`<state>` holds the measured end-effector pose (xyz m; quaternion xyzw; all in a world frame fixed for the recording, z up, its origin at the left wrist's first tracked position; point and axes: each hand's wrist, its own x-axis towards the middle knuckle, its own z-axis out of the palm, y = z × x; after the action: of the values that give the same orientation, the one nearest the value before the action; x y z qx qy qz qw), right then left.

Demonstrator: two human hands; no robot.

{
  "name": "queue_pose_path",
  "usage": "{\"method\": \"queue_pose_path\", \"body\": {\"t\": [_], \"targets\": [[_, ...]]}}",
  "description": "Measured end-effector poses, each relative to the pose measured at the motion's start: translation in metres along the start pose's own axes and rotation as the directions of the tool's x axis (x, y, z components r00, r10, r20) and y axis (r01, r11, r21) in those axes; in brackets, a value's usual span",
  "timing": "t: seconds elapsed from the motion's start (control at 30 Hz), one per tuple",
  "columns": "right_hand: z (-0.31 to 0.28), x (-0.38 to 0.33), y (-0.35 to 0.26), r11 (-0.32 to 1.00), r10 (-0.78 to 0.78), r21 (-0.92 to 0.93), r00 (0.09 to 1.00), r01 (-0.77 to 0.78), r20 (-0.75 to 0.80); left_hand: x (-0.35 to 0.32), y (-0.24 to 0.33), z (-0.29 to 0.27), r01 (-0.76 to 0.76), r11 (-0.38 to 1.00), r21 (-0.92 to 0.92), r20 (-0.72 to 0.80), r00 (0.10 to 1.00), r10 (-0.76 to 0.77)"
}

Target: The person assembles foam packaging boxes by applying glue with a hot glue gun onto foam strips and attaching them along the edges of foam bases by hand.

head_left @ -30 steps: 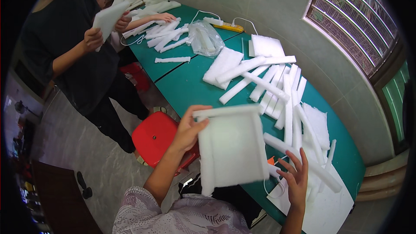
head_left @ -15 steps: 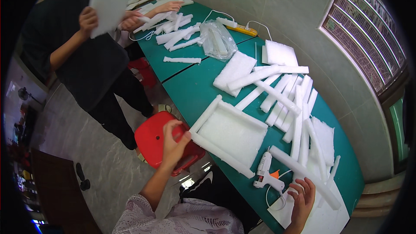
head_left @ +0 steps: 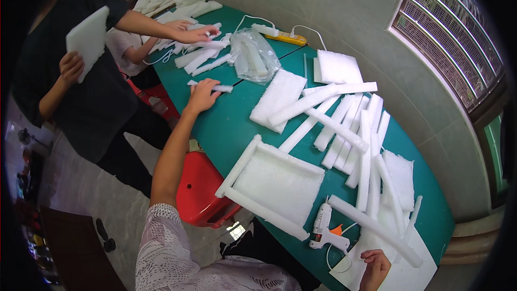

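Observation:
My left hand [head_left: 203, 97] reaches far across the green table, its fingers closed round a short white foam strip [head_left: 223, 88]. Low at the right, my right hand [head_left: 375, 269] hovers by a flat white sheet [head_left: 412, 276], its fingers loosely bent and nothing visible in them. Between my arms lies a square white foam panel [head_left: 277, 186] with foam strips along three of its edges, like a shallow tray. Just right of it rests a white hot glue gun [head_left: 323, 227] with an orange trigger, and a thick foam strip [head_left: 377, 230] lies beside that.
Several foam strips [head_left: 344, 129] and foam squares [head_left: 396, 178] pile up on the right. A clear plastic bag [head_left: 256, 56] and a yellow power strip [head_left: 285, 36] are farther back. A red stool [head_left: 196, 188] stands at the table's edge. A co-worker in black [head_left: 81, 86] holds a foam sheet [head_left: 89, 43].
My left hand has moved from the tray's corner up to the foam strip and taken hold of it. My right hand has dropped lower. The co-worker has stretched an arm over the table.

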<state>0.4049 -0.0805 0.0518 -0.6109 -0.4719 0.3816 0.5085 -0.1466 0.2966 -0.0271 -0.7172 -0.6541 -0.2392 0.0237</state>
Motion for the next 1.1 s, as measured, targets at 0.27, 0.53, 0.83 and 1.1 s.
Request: {"method": "queue_pose_path", "body": {"t": [0.27, 0.53, 0.83, 1.1], "targets": [[0.018, 0.013, 0.005, 0.981, 0.026, 0.194, 0.991, 0.000, -0.131, -0.030, 0.110, -0.084, 0.125, 0.647, -0.752, 0.065, 0.991, -0.115], [0.102, 0.018, -0.032, 0.970, -0.095, 0.243, 0.944, 0.016, 0.316, -0.168, 0.297, -0.125, 0.416, 0.246, -0.876, 0.456, 0.880, 0.135], [0.120, 0.006, -0.027, 0.959, -0.190, -0.144, 0.930, 0.244, 0.314, -0.202, 0.302, -0.093, 0.300, 0.534, -0.791, 0.514, 0.798, 0.314], [0.074, 0.017, -0.003, 0.921, 0.107, 0.346, 0.969, -0.181, 0.221, -0.180, 0.190, -0.084, 0.294, 0.763, -0.576, 0.158, 0.955, -0.250]]}}
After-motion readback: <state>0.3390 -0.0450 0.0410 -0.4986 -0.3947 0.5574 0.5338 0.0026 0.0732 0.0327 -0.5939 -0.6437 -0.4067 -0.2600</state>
